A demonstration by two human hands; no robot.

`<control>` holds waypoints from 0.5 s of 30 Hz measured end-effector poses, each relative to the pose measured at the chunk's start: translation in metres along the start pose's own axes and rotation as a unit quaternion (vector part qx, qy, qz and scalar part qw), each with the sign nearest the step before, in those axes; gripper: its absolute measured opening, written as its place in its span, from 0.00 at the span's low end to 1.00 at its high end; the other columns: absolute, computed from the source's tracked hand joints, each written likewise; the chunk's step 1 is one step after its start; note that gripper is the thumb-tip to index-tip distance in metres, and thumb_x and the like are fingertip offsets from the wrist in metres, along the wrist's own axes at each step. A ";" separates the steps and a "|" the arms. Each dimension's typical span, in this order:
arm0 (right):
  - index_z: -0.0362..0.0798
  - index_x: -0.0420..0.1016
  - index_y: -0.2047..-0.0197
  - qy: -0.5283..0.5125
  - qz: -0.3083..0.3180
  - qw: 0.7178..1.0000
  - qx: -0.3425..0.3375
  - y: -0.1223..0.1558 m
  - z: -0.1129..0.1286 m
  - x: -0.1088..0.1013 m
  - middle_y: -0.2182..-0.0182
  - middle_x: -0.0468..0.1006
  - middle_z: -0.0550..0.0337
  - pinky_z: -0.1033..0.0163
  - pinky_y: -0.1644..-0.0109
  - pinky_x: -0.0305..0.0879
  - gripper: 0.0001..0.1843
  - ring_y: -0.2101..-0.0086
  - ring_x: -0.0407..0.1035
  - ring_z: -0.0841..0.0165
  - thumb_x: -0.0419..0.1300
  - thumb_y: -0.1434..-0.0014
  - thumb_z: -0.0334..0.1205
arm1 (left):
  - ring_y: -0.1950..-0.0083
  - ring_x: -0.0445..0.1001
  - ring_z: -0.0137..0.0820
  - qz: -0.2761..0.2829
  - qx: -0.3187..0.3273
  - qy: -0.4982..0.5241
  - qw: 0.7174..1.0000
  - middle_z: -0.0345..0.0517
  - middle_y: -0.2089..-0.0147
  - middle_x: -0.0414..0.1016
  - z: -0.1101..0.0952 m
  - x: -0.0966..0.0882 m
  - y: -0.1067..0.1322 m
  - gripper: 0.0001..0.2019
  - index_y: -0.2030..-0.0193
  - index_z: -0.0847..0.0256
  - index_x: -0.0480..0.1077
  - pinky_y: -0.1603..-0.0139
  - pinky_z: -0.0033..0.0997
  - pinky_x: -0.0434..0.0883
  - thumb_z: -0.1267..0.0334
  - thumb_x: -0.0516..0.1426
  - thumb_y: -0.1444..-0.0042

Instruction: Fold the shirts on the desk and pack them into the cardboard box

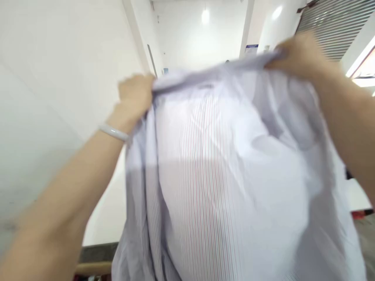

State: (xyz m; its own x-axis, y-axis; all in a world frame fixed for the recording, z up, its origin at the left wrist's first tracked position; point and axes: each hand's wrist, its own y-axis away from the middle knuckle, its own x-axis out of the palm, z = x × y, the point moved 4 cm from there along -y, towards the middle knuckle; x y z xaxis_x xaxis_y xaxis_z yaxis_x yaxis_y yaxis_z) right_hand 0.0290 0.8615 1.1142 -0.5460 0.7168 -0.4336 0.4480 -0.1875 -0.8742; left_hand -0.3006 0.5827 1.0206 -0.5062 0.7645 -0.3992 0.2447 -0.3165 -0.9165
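Along top edge, both hands (pixel 136 93) (pixel 295 56) clenched on cloth (pixel 205 164)

This looks like a workshop or a shop — I can't tell which. The white walls (pixel 73 70) are tall and plain, a gray metal shutter (pixel 336 29) with lots of ridges sits at the right, a bright lamp (pixel 205 16) hangs high — and there's a small blue-topped sign (pixel 251 49).

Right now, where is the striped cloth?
In the head view, the striped cloth hangs at centre and right, held up between the left hand and the right hand.
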 end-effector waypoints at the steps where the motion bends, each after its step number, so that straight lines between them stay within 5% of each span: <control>1: 0.27 0.72 0.49 0.008 -0.012 1.000 0.007 -0.006 0.013 -0.007 0.52 0.72 0.48 0.56 0.43 0.57 0.42 0.44 0.64 0.57 0.27 0.34 0.50 | 0.39 0.66 0.51 0.005 -0.009 -0.014 1.000 0.56 0.46 0.70 -0.005 0.011 0.000 0.19 0.39 0.69 0.63 0.45 0.57 0.63 0.75 0.44 0.34; 4: 0.22 0.73 0.51 0.003 0.018 0.999 0.026 0.002 0.038 0.036 0.53 0.75 0.36 0.63 0.46 0.57 0.28 0.47 0.67 0.58 0.54 0.38 0.45 | 0.39 0.68 0.47 0.071 -0.027 0.009 0.997 0.59 0.43 0.71 -0.017 0.077 -0.004 0.21 0.38 0.62 0.63 0.44 0.49 0.66 0.75 0.46 0.37; 9: 0.37 0.78 0.53 -0.037 0.102 0.993 0.048 0.023 0.041 0.169 0.53 0.78 0.44 0.67 0.53 0.63 0.16 0.53 0.73 0.61 0.64 0.45 0.33 | 0.41 0.71 0.43 0.174 -0.023 0.081 0.981 0.56 0.43 0.73 -0.013 0.188 -0.002 0.21 0.43 0.60 0.70 0.46 0.39 0.69 0.74 0.49 0.41; 12: 0.42 0.81 0.62 -0.065 0.146 0.986 0.049 0.020 0.029 0.209 0.61 0.81 0.51 0.68 0.61 0.63 0.09 0.61 0.74 0.64 0.63 0.44 0.37 | 0.43 0.72 0.36 0.198 0.010 0.128 0.972 0.46 0.44 0.75 -0.009 0.221 -0.004 0.17 0.45 0.55 0.72 0.46 0.30 0.69 0.66 0.51 0.39; 15: 0.43 0.80 0.67 -0.087 0.167 0.980 0.060 0.004 0.016 0.226 0.69 0.80 0.56 0.68 0.67 0.61 0.11 0.67 0.73 0.67 0.59 0.42 0.40 | 0.46 0.74 0.34 0.206 0.012 0.157 0.966 0.40 0.47 0.77 -0.003 0.238 -0.017 0.15 0.48 0.52 0.75 0.49 0.27 0.70 0.59 0.52 0.38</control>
State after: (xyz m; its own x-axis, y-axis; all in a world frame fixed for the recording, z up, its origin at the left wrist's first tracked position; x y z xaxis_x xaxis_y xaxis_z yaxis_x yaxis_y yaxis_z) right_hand -0.1035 1.0119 1.0091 -0.5006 0.4785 -0.7214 0.5420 -0.4765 -0.6922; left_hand -0.4229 0.7721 0.9414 -0.0922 0.7026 -0.7056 0.3513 -0.6401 -0.6832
